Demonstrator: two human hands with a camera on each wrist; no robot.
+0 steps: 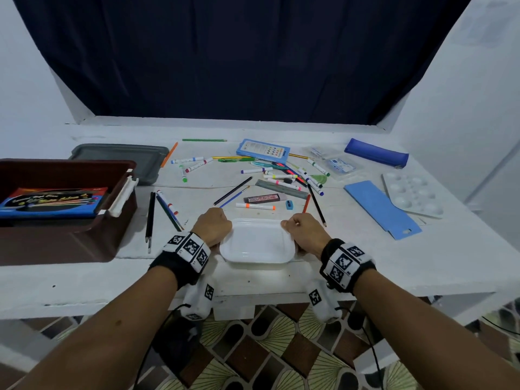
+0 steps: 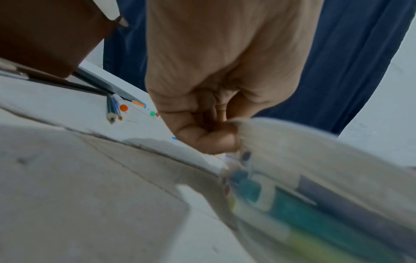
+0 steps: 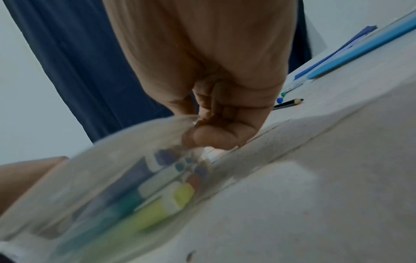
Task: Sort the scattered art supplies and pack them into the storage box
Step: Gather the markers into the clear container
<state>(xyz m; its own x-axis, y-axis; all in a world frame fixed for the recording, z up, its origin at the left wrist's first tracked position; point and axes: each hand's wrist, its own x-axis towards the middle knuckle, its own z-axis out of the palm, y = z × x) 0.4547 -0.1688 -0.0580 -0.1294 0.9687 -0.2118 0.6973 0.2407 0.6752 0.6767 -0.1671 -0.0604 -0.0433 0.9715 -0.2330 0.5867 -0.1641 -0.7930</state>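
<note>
Gripping: from the head view, my left hand (image 1: 213, 227) and my right hand (image 1: 305, 231) each hold one short end of the small translucent white plastic container with its lid on (image 1: 257, 243).
Head view, place: the container sits on the white bench (image 1: 323, 273) near its front edge, between my wrists; the brown plastic storage box (image 1: 66, 235) stands well apart to my left, with a blue pack of colour pens (image 1: 53, 202) already inside and its grey lid (image 1: 123, 157) lying behind it.
Head view, left to sort: loose markers, pencils and a brush (image 1: 253, 175) lie scattered beyond the container.
Left wrist view, fingers: my left fingers (image 2: 209, 138) are curled tight against the container's rim (image 2: 270, 135); through the cloudy wall I see blurred markers (image 2: 292, 204) inside.
Right wrist view, fingers: my right fingers (image 3: 216, 137) are clenched on the opposite rim (image 3: 157, 124), a yellow-green marker (image 3: 162, 208) and darker ones showing through the wall.
Handling, my judgement: thin plastic, light even when filled, somewhat flexible and smooth, so the walls could bow or slip under a hard squeeze.
Where to hold, my judgement: the stiff rim at both short ends, as now, keeping it level so the lid stays seated on the way to the box.
</note>
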